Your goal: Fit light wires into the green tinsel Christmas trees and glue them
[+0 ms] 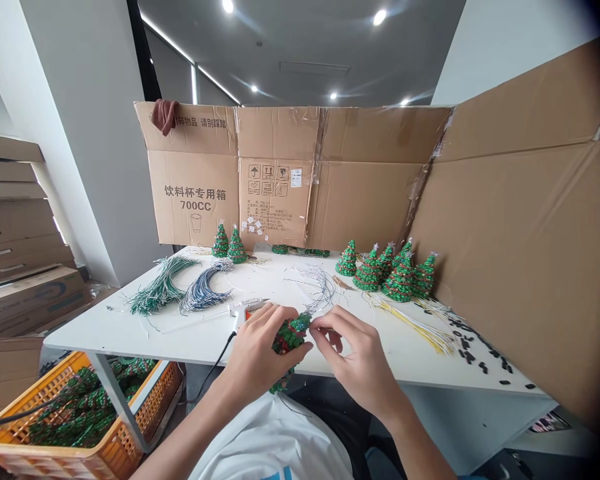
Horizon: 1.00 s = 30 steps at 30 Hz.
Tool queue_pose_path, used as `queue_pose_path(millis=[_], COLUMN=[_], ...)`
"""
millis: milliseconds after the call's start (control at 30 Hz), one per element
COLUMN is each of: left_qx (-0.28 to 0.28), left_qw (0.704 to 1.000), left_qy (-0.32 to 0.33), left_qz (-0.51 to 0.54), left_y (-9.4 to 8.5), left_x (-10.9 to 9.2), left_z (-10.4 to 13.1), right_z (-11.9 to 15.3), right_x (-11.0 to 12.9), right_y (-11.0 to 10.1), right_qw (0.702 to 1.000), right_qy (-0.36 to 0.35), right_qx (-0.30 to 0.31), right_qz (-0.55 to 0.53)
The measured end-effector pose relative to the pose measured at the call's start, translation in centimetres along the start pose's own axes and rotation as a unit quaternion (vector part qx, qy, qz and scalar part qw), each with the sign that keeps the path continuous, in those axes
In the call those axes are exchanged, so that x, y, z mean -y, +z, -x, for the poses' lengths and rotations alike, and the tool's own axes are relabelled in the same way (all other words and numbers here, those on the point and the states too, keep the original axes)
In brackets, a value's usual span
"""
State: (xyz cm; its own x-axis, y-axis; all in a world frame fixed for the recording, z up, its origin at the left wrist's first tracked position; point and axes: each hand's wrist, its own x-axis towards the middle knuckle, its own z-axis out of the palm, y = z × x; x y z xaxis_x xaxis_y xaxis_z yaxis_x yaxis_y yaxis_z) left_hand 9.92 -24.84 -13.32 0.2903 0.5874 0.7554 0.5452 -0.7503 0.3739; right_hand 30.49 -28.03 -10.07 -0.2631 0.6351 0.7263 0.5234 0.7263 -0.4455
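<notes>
My left hand [265,350] is wrapped round a small green tinsel tree [291,335] with red beads, held tilted over the front edge of the white table [180,340]. At the tree's upper right end, my right hand [355,350] has thumb and forefinger pinched together; whatever lies between those fingertips is too small to make out. Just behind my left hand lies a white glue gun [241,311], partly covered by the fingers, with a black cord running down off the table.
Green strings [163,287] and blue strings [206,287] lie at left. Finished trees [400,273] stand back right, near yellow strips [420,327] and black bits [467,353]. Cardboard [280,180] walls the back and right. An orange basket [125,447] of tinsel sits below left.
</notes>
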Motion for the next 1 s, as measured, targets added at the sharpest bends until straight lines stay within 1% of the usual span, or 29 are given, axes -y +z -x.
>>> queue_pose_path(millis=[133,233,433,667,833,1000], left_qx=[-0.006,-0.01,-0.005,-0.003,-0.002,-0.005], left_qw=[1.0,1.0,1.0,1.0,1.0,1.0], left_qy=[-0.007,-0.014,-0.016,-0.01,-0.014,-0.015], left_qz=[0.011,0.014,0.008,0.005,0.002,0.009], left_y=[0.0,-0.2,-0.3,0.1,0.0,-0.1], left_x=[0.1,0.2,0.2,0.1,0.1,0.2], left_z=[0.0,0.0,0.0,0.1,0.1,0.1], right_z=[-0.1,-0.1,-0.3,-0.2,-0.3,-0.5], right_x=[0.0,0.1,0.3,0.4,0.0,0.1], right_y=[0.1,-0.3,-0.9,-0.9,-0.8,-1.0], right_qw=[1.0,0.999,1.0,0.999,0.999,0.999], right_qy=[0.011,0.019,0.014,0.023,0.032,0.025], right_qx=[-0.022,-0.031,-0.008,-0.005,-0.018,-0.006], right_qz=[-0.014,-0.02,-0.02,-0.021,-0.035,-0.03])
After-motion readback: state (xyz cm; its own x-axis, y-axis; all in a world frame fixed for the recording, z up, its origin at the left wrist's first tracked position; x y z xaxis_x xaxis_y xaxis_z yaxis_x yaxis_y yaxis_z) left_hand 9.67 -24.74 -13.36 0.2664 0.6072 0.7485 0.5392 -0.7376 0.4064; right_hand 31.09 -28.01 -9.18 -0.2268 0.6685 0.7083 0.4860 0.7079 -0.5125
